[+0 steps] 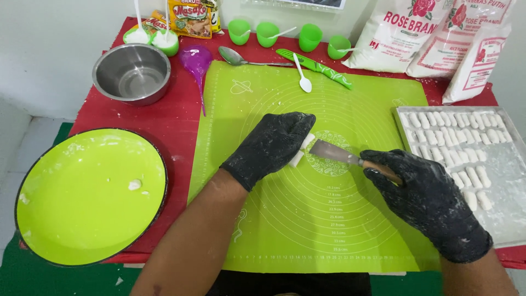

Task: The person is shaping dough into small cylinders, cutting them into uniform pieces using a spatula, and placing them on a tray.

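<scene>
- Left hand point(272, 147), in a black flour-dusted glove, is curling its fingers over a white dough roll point(302, 149) and pressing it to the mat point(263, 219); the roll is soft, smooth and stubby, mostly hidden under the fingers.
- Roll is lying near the mat's centre; its long axis is running from lower left to upper right.
- Right hand point(427, 200), gloved alike, is closing round the wooden handle of a scraper point(342, 154); the flat metal blade is pointing left, its tip touching the roll.
- Mat is lime-green silicone, rectangular, printed with concentric rings; it is lying on a red table point(175, 118).
- Tray point(507, 219), metal and floured, is holding many short white cut pieces in rows, too many to count surely.
- Round green plate point(90, 194), smeared white, is sitting at left; one steel bowl point(131, 72) behind it.
- Four green cups point(310, 37) are standing along the far edge; three white bags point(394, 33) at far right.
</scene>
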